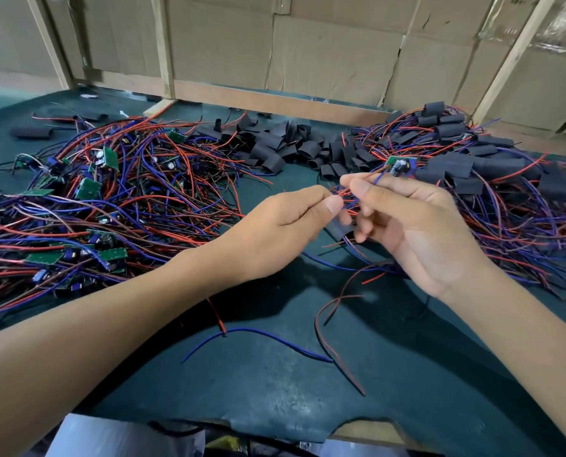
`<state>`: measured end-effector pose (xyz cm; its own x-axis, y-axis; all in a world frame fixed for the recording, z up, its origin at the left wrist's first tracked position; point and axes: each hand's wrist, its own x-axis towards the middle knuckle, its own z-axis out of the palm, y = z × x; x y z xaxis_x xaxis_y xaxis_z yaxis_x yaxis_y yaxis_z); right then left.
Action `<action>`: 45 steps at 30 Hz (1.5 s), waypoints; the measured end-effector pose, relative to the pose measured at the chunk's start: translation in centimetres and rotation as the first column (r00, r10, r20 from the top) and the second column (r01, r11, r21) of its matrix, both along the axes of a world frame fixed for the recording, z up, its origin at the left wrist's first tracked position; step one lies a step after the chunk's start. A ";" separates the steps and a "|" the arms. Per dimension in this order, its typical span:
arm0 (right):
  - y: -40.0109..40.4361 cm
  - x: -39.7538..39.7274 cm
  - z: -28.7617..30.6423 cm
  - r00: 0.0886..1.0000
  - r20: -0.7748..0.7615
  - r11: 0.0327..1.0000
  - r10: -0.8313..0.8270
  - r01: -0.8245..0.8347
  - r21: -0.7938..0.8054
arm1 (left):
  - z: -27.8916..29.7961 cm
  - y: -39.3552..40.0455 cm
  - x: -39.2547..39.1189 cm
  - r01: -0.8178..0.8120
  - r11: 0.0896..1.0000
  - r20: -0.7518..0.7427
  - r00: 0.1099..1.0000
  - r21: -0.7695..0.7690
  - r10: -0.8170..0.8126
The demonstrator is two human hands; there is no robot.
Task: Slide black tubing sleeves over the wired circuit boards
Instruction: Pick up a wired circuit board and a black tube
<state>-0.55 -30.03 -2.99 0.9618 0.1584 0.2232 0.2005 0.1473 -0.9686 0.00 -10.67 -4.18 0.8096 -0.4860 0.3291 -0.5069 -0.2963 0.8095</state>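
Observation:
My right hand [417, 225] pinches the red and blue wires of a small green circuit board [399, 165], which sticks up past my fingertips. My left hand [285, 232] pinches the same wire bundle [347, 196] just left of the right hand. A black tubing sleeve [337, 229] sits below the wires between the two hands, partly hidden by my fingers. Loose wire ends hang down toward the dark green table [275, 384].
A big tangle of unsleeved wired boards [87, 206] covers the left of the table. A heap of loose black sleeves [285, 146] lies at the centre back. Sleeved boards [493, 166] pile up at the right. Cardboard and wooden framing [268, 100] wall the back.

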 end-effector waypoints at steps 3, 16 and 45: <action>-0.1 -0.1 0.3 0.998 0.018 0.996 0.061 -0.062 0.058 | 0.1 0.3 0.2 -0.048 0.998 0.121 0.992 0.042 0.043; 0.9 -0.1 -0.6 0.997 0.056 0.997 -0.047 0.050 -0.057 | 6.7 3.3 11.6 -0.499 0.838 0.312 0.850 0.223 0.424; 1.2 -0.7 -0.6 0.999 0.031 0.988 0.036 -0.030 -0.154 | 1.1 0.9 16.1 -0.270 0.508 0.332 0.943 0.818 -0.033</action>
